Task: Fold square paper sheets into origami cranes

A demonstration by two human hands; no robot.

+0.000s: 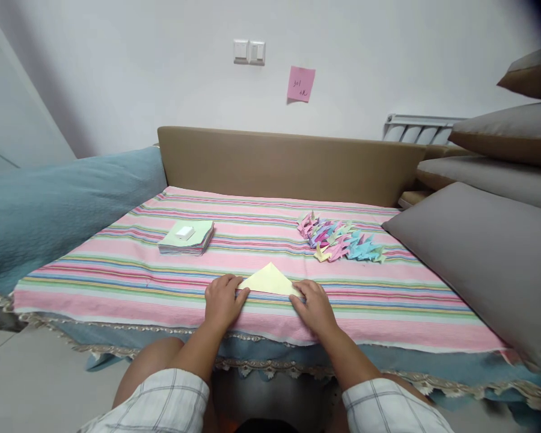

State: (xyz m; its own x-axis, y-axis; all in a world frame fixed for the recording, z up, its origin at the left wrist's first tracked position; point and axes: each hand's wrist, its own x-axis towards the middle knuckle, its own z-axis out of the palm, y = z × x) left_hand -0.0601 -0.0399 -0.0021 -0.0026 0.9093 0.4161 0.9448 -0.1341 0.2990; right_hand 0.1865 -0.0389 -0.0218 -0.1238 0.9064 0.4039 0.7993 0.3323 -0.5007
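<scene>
A pale yellow sheet of paper (pixel 270 280), folded into a triangle, lies on the striped cloth with its point away from me. My left hand (pixel 224 300) pinches its left corner between thumb and fingers. At the opposite corner, my right hand (pixel 314 305) grips the paper in the same way. Beyond my right hand lies a cluster of folded paper cranes (pixel 338 240) in pink, purple, blue, green and yellow. To the far left of the triangle sits a stack of square paper (pixel 198 234), with a small white block (pixel 184 233) on top.
The striped cloth (pixel 117 264) covers a sofa seat with a brown backrest (pixel 279 165). Grey cushions (pixel 482 258) pile up on the right. A blue-covered armrest (pixel 72 204) borders the left. A pink note (pixel 301 84) and switches (pixel 249 52) are on the wall.
</scene>
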